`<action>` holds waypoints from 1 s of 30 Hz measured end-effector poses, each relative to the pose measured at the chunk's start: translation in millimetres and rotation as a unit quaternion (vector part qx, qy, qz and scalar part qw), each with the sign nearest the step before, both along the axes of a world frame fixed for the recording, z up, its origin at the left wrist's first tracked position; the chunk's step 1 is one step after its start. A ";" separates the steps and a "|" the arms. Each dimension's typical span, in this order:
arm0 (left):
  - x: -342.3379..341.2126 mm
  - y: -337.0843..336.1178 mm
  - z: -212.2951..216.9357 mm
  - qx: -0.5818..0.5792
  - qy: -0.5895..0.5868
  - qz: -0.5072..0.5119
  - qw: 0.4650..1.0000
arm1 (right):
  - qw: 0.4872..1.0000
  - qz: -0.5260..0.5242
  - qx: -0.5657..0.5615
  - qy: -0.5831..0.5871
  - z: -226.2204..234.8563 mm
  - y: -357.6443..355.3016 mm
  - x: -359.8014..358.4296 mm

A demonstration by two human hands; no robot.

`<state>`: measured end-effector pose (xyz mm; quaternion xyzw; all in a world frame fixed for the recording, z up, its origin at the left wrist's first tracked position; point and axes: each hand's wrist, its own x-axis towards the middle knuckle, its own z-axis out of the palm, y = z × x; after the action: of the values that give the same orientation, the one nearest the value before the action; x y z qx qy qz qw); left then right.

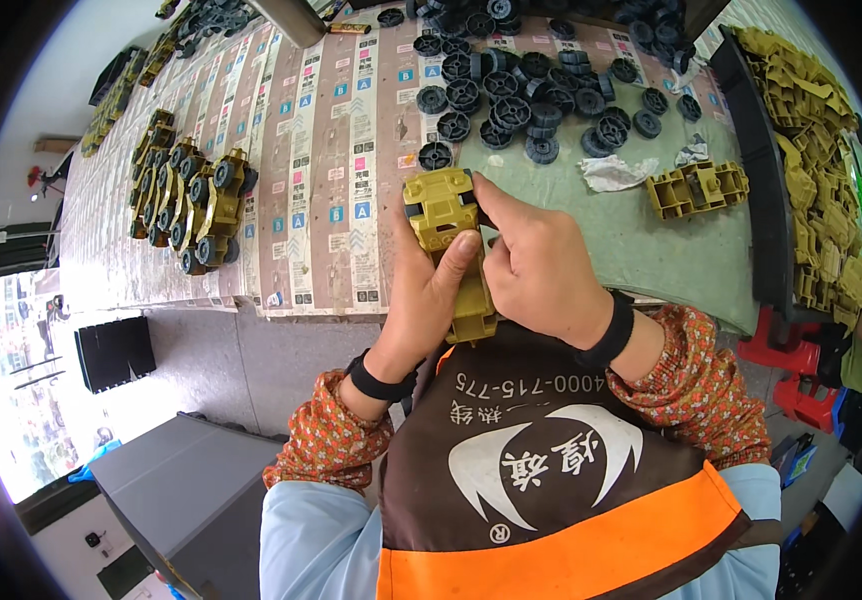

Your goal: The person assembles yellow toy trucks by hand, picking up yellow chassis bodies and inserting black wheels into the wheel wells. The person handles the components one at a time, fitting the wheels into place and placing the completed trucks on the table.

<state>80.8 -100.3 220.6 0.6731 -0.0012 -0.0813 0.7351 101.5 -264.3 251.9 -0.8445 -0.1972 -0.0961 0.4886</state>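
Note:
My left hand (421, 290) is wrapped round an olive-yellow plastic toy vehicle body (441, 203), thumb along its right side. The body is held upright above the table's near edge, in front of my apron. Dark patches that look like wheels show on its two sides near the top. My right hand (541, 260) is closed against the right side of the body, with the index fingertip pressed at its upper right corner. The other right fingers are curled, and anything small inside them is hidden. Another olive-yellow body (696, 190) lies on the green mat (631, 245) to the right.
Loose black wheels (506, 100) are heaped at the back. Several wheeled vehicle bodies (191, 200) stand in rows at left. A black crate (751, 170) piled with yellow bodies (821, 190) stands at right, near crumpled white paper (619, 175). A metal post (296, 20) rises at the back.

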 end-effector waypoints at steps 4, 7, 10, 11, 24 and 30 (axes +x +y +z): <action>-3.3 2.1 1.6 0.036 -0.004 0.002 0.999 | 0.998 0.021 0.024 0.054 0.2 -3.1 0.8; -6.8 3.4 -2.4 0.058 -0.025 0.009 0.998 | 0.991 0.057 0.099 0.076 -2.9 -1.2 5.3; -9.9 1.5 10.6 0.109 -0.014 0.006 0.994 | 0.970 0.101 0.191 0.114 -15.4 -1.3 8.2; -11.7 1.8 6.8 0.089 -0.017 0.012 0.996 | 0.966 0.109 0.194 0.132 -13.6 -0.8 7.6; 29.4 111.5 44.0 0.531 -0.196 0.174 0.806 | 0.980 0.083 0.060 0.171 18.5 -44.0 24.8; 44.5 188.2 16.6 0.816 -0.223 0.289 0.448 | 0.958 0.096 0.059 0.265 17.9 -59.6 12.1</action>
<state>125.3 87.9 237.2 0.9198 0.0965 0.3256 -0.1968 113.6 -323.9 269.8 -0.7863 -0.1346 0.1665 0.5795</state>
